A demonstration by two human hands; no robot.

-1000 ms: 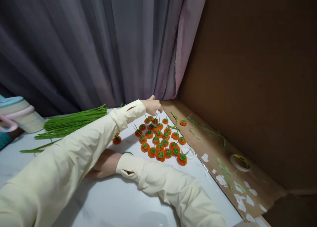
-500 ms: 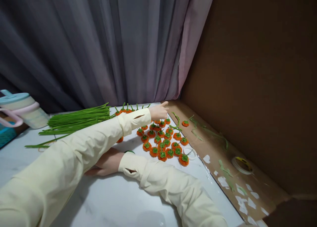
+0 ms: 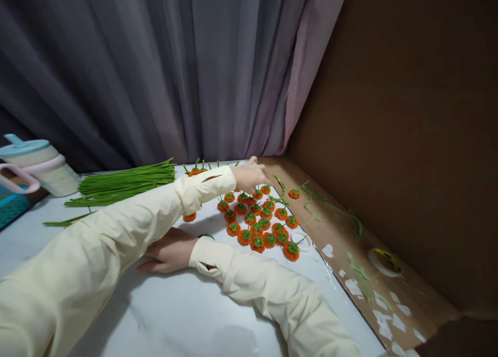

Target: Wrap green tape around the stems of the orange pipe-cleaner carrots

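My arms cross, the left over the right. My left hand (image 3: 251, 176) reaches over the far part of a cluster of small fuzzy orange persimmons with green tops (image 3: 257, 227). Its visible fingers are loosely stretched and apart, and I see nothing held. On the white table (image 3: 187, 310), my right hand (image 3: 171, 250) lies flat, thumb out, its fingertips partly hidden beneath my left forearm. A single persimmon (image 3: 189, 217) sits between the two arms. More of them stand in a row behind my left sleeve.
A bundle of green fuzzy stems (image 3: 124, 183) lies at the back left, beside a lidded tumbler (image 3: 42, 165). On the right, cardboard (image 3: 338, 232) carries paper scraps (image 3: 383, 323), green bits, a tape roll (image 3: 385, 262) and one persimmon (image 3: 294, 194). A curtain (image 3: 210, 77) hangs behind.
My left hand has shifted slightly, its fingers now angled more downward to the right. My right hand rests in nearly the same place. The whole view has moved a little.
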